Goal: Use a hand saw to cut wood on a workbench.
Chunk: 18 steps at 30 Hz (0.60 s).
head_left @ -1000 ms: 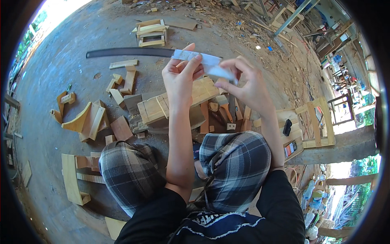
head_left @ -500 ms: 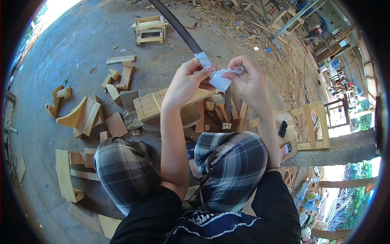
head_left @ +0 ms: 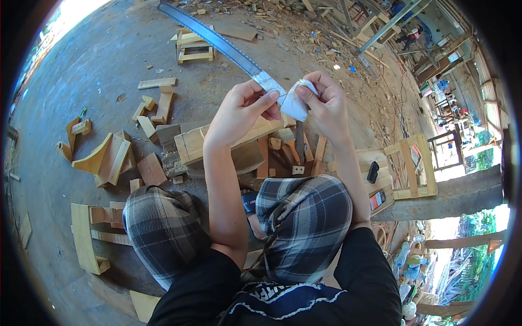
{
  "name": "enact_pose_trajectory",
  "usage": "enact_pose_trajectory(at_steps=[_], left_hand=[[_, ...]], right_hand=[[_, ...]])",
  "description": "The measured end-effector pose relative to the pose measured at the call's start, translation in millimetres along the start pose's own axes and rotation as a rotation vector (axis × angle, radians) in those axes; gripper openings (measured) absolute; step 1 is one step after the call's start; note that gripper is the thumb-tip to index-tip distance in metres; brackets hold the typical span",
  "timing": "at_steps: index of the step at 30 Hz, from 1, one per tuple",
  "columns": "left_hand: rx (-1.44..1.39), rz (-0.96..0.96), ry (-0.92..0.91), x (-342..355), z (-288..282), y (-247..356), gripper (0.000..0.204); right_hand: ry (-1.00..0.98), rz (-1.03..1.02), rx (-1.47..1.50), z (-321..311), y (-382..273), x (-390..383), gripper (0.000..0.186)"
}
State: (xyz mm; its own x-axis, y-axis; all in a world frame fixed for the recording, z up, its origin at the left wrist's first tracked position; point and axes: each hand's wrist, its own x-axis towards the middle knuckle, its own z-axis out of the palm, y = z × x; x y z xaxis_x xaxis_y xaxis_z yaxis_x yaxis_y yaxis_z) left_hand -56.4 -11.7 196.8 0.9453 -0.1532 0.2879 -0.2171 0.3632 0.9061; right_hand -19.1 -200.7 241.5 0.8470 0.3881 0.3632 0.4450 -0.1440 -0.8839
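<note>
A long, narrow metal saw blade (head_left: pixel 217 42) with a notched edge rises up and to the left from my hands. White wrapping (head_left: pixel 268 81) covers its near end. My left hand (head_left: pixel 240 111) is closed on that wrapped end, thumb on top. My right hand (head_left: pixel 328 108) pinches a loose, folded white piece (head_left: pixel 295 103), which looks like tape or plastic sheet and meets the wrapped end. Below the hands lies a wooden block (head_left: pixel 193 145). A paintbrush (head_left: pixel 292 146) with an orange-brown handle lies among wood pieces just beyond my knees.
Curved wooden parts (head_left: pixel 100 157) and offcuts (head_left: pixel 152 168) lie on the floor to the left. A small wooden frame (head_left: pixel 196 54) stands farther off. To the right are a wooden frame (head_left: pixel 429 163), a black object (head_left: pixel 373 172) and a phone (head_left: pixel 377 200) on boards.
The blade has swung left and turned, so its face now shines blue and its notched edge shows. My right hand has shifted slightly left, and the loose white piece now sits more folded between the fingers.
</note>
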Motion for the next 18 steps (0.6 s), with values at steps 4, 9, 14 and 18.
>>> enact_pose_trajectory(at_steps=[4, 9, 14, 18], left_hand=[[-0.05, 0.056, -0.025, 1.9, -0.6, -4.6, 0.017], [-0.104, 0.132, -0.019, 2.6, -2.5, -12.4, 0.016], [-0.121, 0.184, 0.04, 9.2, 7.0, -20.9, 0.013], [-0.101, 0.244, 0.214, 14.8, 9.5, -36.7, 0.011]], right_hand=[[0.019, 0.121, 0.112, -2.1, 4.2, 1.8, 0.016], [-0.033, 0.267, 0.283, 2.3, 0.6, 3.0, 0.017], [-0.365, 0.51, 0.85, -7.3, 19.8, 6.7, 0.02], [-0.273, 0.584, 0.972, -3.6, 30.4, 6.7, 0.022]])
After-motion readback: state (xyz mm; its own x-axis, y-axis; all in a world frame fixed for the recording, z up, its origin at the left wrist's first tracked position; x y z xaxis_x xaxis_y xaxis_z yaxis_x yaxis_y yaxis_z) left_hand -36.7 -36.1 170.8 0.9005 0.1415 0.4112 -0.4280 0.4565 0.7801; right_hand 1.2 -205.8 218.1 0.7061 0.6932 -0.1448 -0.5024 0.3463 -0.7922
